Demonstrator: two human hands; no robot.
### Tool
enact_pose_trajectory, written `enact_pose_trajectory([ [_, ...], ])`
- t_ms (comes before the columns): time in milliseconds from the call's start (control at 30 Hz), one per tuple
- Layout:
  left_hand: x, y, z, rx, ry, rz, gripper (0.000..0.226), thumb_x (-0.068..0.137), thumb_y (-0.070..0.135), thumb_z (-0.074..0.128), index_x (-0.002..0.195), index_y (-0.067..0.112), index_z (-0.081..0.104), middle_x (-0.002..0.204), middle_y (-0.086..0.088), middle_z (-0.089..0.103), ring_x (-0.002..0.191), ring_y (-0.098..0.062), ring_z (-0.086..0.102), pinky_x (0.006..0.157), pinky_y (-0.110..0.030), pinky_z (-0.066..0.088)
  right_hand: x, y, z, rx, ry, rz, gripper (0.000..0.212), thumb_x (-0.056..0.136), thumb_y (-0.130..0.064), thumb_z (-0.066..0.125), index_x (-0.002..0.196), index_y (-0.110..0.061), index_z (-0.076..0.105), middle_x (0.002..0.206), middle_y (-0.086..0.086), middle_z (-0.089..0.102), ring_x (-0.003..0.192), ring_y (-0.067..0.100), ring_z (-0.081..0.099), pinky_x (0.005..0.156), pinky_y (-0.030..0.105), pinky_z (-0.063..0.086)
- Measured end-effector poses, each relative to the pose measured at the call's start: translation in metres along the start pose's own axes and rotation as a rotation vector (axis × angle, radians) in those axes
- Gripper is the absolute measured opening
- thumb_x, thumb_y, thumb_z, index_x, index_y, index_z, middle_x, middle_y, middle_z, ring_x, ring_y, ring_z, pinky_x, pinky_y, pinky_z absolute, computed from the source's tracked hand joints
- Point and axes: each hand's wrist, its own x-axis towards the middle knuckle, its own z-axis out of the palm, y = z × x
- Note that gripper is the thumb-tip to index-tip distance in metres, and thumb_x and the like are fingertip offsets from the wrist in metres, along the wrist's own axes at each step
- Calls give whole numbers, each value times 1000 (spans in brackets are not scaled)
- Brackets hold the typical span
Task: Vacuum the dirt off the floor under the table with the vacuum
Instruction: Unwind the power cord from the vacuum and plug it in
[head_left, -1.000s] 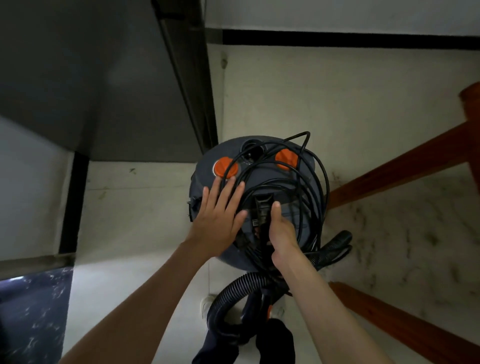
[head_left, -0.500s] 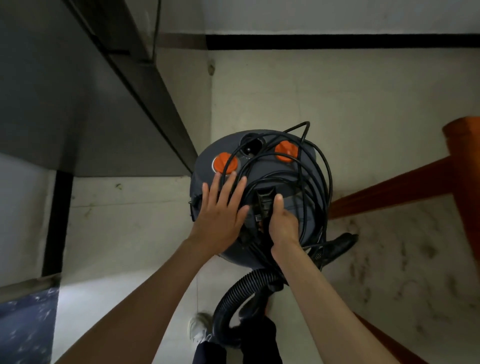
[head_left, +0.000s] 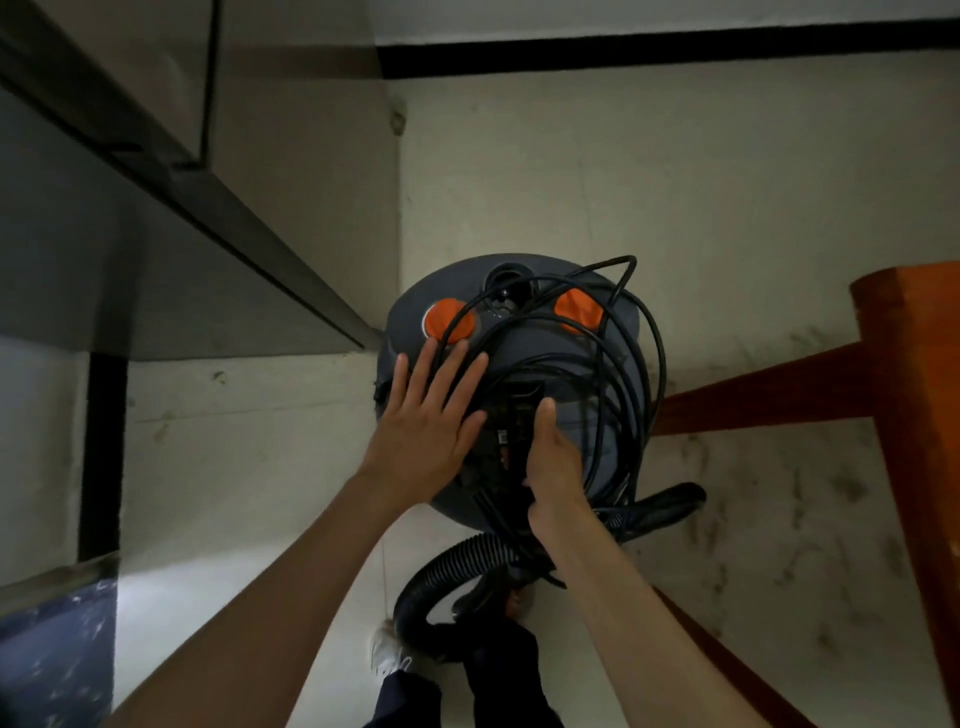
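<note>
Nothing vacuumed yet: canister vacuum (head_left: 519, 364) at frame centre, power cord (head_left: 631, 374) coiled on top; my left hand (head_left: 431, 421) lies flat, right hand (head_left: 553, 457) grips the carry handle (head_left: 524, 410); floor dirt (head_left: 779, 519) remains at right

My left hand (head_left: 423, 434) and right hand (head_left: 551, 462) are bare, with no gloves, rings or watch that I can make out. Both my forearms (head_left: 291, 587) are bare as far as the bottom edge of the view, so no sleeve shows on either one. Below them my legs are in dark navy trousers (head_left: 498, 670), the cloth plain and unmarked. On my left foot I wear a pale, whitish shoe (head_left: 387, 652) with laces, its toe rounded and a bit scuffed; my other foot is hidden.
</note>
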Motion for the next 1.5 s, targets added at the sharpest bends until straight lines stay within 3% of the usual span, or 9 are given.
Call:
enact_pose_trajectory([
  [67, 20, -10, -4, 14, 3, 11, 56, 101, 43, 10, 144, 12, 26, 149, -15, 34, 138, -37, 25, 110, -56, 16, 13, -14, 11, -11, 8, -38, 51, 99, -49, 33, 122, -13, 60, 114, 5, 64, 98, 20, 58, 86, 33, 49],
  [233, 72, -32, -16, 4, -27, -5, 62, 99, 45, 6, 146, 11, 28, 151, -13, 31, 140, -37, 24, 111, -52, 10, 43, -53, 37, -63, 40, -51, 57, 98, -52, 32, 120, -7, 59, 119, 11, 63, 107, 29, 59, 94, 43, 50],
  [400, 124, -54, -32, -23, -60, -24, 65, 93, 46, 5, 150, 18, 13, 157, -7, 14, 145, -31, 5, 113, -45, -7, 71, -102, 60, -58, 23, -36, 58, 98, -53, 31, 128, -9, 55, 123, 9, 62, 107, 27, 58, 86, 35, 49],
  [567, 182, -78, -48, -21, -94, -47, 63, 92, 49, -4, 150, 24, -4, 159, 0, -4, 145, -25, -11, 112, -40, -16, 96, -150, 87, -208, 52, -78, 64, 99, -55, 23, 134, -9, 50, 132, 10, 56, 116, 29, 53, 97, 39, 45],
  [733, 242, -93, -65, -80, -133, -101, 53, 101, 39, 11, 150, 26, -6, 158, 3, -11, 144, -23, -16, 113, -40, -15, 122, -210, 102, -308, -15, -71, 64, 101, -51, 18, 134, -6, 49, 130, 13, 56, 114, 30, 53, 84, 33, 42],
  [933, 307, -115, -75, -36, -85, -122, 54, 101, 41, 12, 149, 26, -7, 158, 1, -11, 144, -23, -16, 113, -40, -14, 164, -264, 122, -336, -112, -145, 66, 100, -52, 15, 131, -9, 53, 125, 12, 60, 112, 29, 57, 93, 38, 49],
  [1067, 355, -125, -85, -53, -81, -169, 54, 102, 38, 15, 150, 25, -7, 158, 2, -12, 144, -22, -16, 114, -40, -14, 190, -312, 132, -385, -165, -153, 68, 99, -54, 14, 135, -8, 50, 127, 13, 59, 115, 30, 56, 75, 33, 48],
  [1333, 442, -152, -101, -52, -65, -220, 54, 102, 36, 17, 150, 24, -7, 158, 0, -11, 144, -25, -15, 113, -42, -13, 237, -394, 159, -369, -211, -198, 65, 100, -53, 18, 132, -7, 51, 126, 11, 60, 114, 27, 56, 83, 30, 44],
  [1500, 492, -168, -110, -82, -55, -261, 55, 101, 38, 16, 150, 24, -7, 158, -1, -11, 144, -26, -16, 113, -43, -14, 264, -439, 178, -407, -233, -241, 65, 99, -54, 18, 129, -7, 53, 113, 7, 61, 97, 20, 55, 66, 26, 45],
])
